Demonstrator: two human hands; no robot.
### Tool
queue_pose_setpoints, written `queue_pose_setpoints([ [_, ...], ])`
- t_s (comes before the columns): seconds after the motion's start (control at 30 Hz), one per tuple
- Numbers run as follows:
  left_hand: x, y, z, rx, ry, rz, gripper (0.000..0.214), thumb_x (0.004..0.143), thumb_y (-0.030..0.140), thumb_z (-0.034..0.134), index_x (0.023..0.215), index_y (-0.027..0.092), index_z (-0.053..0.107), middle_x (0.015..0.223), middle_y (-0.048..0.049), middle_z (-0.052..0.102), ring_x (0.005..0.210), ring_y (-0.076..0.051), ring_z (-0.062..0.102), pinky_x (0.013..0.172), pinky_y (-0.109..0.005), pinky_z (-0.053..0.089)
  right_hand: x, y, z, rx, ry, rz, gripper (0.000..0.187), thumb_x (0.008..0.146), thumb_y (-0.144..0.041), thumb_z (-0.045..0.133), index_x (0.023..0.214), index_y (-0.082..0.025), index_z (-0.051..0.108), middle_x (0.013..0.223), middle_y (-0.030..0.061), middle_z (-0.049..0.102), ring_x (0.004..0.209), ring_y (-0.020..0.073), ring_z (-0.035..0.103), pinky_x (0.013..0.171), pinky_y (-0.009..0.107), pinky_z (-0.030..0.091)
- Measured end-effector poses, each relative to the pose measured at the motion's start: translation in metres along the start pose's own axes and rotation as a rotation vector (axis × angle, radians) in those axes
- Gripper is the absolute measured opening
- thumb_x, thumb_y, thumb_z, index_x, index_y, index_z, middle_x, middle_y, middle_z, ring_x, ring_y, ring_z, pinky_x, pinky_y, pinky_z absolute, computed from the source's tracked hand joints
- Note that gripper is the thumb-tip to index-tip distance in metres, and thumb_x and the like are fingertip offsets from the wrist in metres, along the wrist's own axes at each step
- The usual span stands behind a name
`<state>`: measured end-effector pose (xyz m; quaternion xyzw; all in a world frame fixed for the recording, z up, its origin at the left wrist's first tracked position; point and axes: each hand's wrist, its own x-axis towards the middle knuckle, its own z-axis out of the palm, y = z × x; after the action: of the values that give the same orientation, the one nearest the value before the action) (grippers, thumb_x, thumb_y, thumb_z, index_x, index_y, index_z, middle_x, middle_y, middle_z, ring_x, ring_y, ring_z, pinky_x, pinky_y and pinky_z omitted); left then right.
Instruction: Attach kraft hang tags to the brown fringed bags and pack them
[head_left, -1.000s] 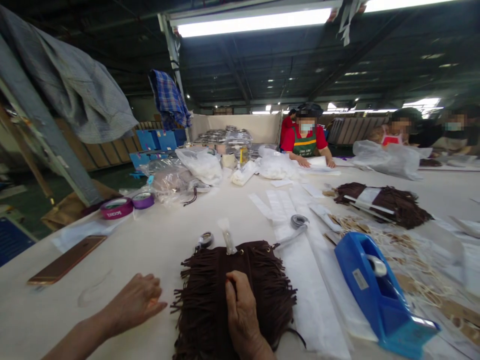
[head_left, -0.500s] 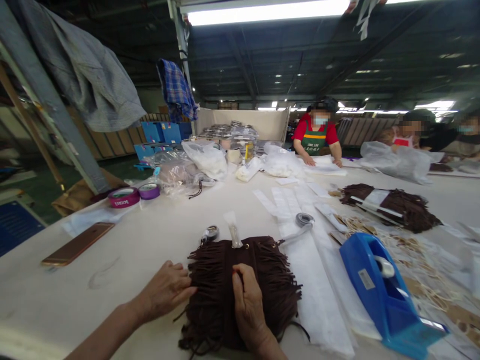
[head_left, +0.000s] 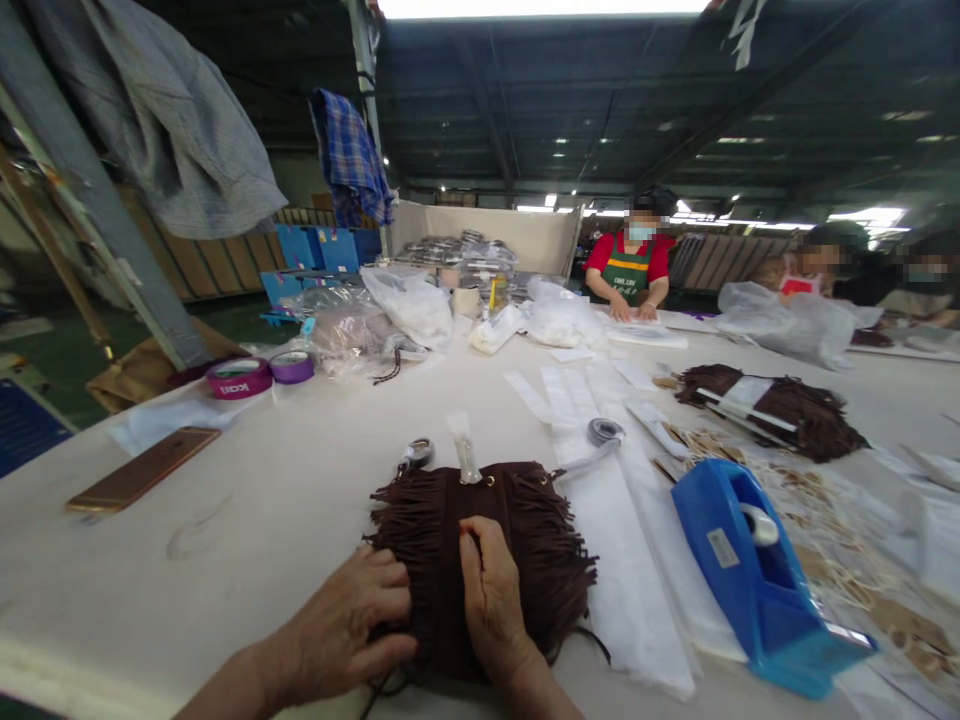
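A dark brown fringed bag (head_left: 525, 500) lies flat on the table in front of me, its long fringe spread to both sides. A pale wrapped piece (head_left: 468, 460) and small metal eyelets show at its top edge. My left hand (head_left: 364, 610) rests on the fringe at the bag's left side, fingers bent and thumb held apart. On the middle panel is my right hand (head_left: 495, 600), thumb and forefinger closed together against the bag; its other fingers are hidden. Wrapped rings (head_left: 416, 455) lie by the top left corner, and another wrapped ring (head_left: 604, 432) by the top right.
A blue tape dispenser (head_left: 757, 580) stands at right, beside white strips (head_left: 622, 560) and tags with strings (head_left: 810, 520). Another fringed bag (head_left: 817, 415) lies beyond. At left are a phone (head_left: 142, 470) and tape rolls (head_left: 240, 378). A co-worker (head_left: 630, 265) works across the table.
My left hand has moved right and nearer, from beside the fringe onto it. My right hand stays on the middle panel. The view has shifted slightly.
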<state>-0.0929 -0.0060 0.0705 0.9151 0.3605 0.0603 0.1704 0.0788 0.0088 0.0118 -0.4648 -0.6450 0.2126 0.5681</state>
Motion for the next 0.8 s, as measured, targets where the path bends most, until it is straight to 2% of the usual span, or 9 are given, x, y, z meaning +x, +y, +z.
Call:
queue_pose_setpoints([
  [0.1,-0.031,-0.036,-0.005,0.052,-0.060,-0.095,0.036,0.087,0.041,0.043,0.060,0.019,0.050,0.077,-0.0002,0.058,0.078,-0.015,0.050,0.072,-0.031,0.031,0.001,0.001,0.001,0.004,0.009,0.009,0.021,0.091,-0.024,0.035,0.094,-0.019,0.055,0.087,0.0045,0.060,0.082,0.0141,0.057,0.076,0.026,0.048],
  [0.17,-0.050,-0.050,-0.008,0.153,-0.003,-0.255,0.040,0.086,0.045,0.044,0.056,0.019,0.051,0.070,-0.0018,0.057,0.071,-0.017,0.051,0.069,-0.033,0.032,0.001,0.002,0.002,0.015,0.003,0.017,0.021,0.092,-0.024,0.035,0.094,-0.019,0.055,0.087,0.0045,0.059,0.082,0.0141,0.056,0.076,0.026,0.047],
  [0.23,-0.058,-0.047,-0.008,0.232,0.164,-0.339,0.036,0.086,0.045,0.044,0.063,0.020,0.056,0.074,-0.0036,0.059,0.073,-0.019,0.051,0.071,-0.035,0.033,0.001,0.002,0.002,0.025,-0.009,0.020,0.021,0.092,-0.024,0.035,0.094,-0.019,0.055,0.088,0.0043,0.059,0.083,0.0138,0.056,0.076,0.026,0.047],
  [0.33,-0.043,-0.016,-0.002,0.238,0.348,-0.153,0.025,0.086,0.040,0.046,0.104,0.025,0.054,0.108,-0.0052,0.058,0.102,-0.023,0.047,0.088,-0.037,0.032,0.000,0.001,0.001,0.017,-0.022,0.030,0.020,0.092,-0.024,0.035,0.095,-0.019,0.054,0.089,0.0038,0.059,0.084,0.0132,0.056,0.077,0.025,0.046],
  [0.4,-0.023,0.010,0.003,0.196,0.231,0.008,0.043,0.078,0.042,0.059,0.116,0.028,0.046,0.122,-0.0041,0.050,0.111,-0.025,0.041,0.093,-0.039,0.028,0.000,0.000,0.000,0.004,-0.029,0.036,0.020,0.092,-0.023,0.035,0.096,-0.020,0.054,0.090,0.0035,0.059,0.085,0.0129,0.056,0.078,0.024,0.045],
  [0.5,-0.004,0.027,0.010,0.143,0.037,0.026,0.018,0.072,0.021,0.063,0.087,0.022,0.052,0.101,-0.0015,0.057,0.091,-0.022,0.048,0.079,-0.037,0.033,0.000,-0.001,-0.001,-0.008,-0.034,0.026,0.020,0.092,-0.023,0.034,0.096,-0.019,0.053,0.090,0.0036,0.059,0.085,0.0127,0.056,0.078,0.024,0.045],
  [0.53,-0.004,0.024,0.011,0.143,0.011,0.029,0.010,0.074,0.014,0.057,0.077,0.020,0.049,0.092,-0.0009,0.057,0.084,-0.020,0.048,0.075,-0.036,0.032,0.000,-0.001,-0.001,-0.011,-0.038,0.020,0.021,0.092,-0.023,0.033,0.095,-0.019,0.053,0.090,0.0037,0.059,0.085,0.0127,0.056,0.078,0.024,0.045],
  [0.67,-0.031,-0.011,0.013,0.184,0.023,0.070,0.022,0.086,0.012,0.038,0.066,0.019,0.045,0.077,-0.0010,0.056,0.074,-0.017,0.046,0.067,-0.033,0.030,0.000,-0.001,-0.001,-0.017,-0.056,0.017,0.020,0.092,-0.022,0.034,0.094,-0.018,0.054,0.088,0.0040,0.059,0.083,0.0127,0.056,0.077,0.024,0.045],
  [0.8,-0.066,-0.036,0.010,0.250,0.007,-0.145,0.020,0.083,0.014,0.041,0.069,0.021,0.053,0.075,-0.0021,0.057,0.072,-0.019,0.047,0.067,-0.034,0.029,0.000,0.000,-0.001,-0.020,-0.068,0.020,0.020,0.092,-0.023,0.036,0.093,-0.018,0.055,0.087,0.0039,0.059,0.082,0.0125,0.056,0.077,0.024,0.045],
])
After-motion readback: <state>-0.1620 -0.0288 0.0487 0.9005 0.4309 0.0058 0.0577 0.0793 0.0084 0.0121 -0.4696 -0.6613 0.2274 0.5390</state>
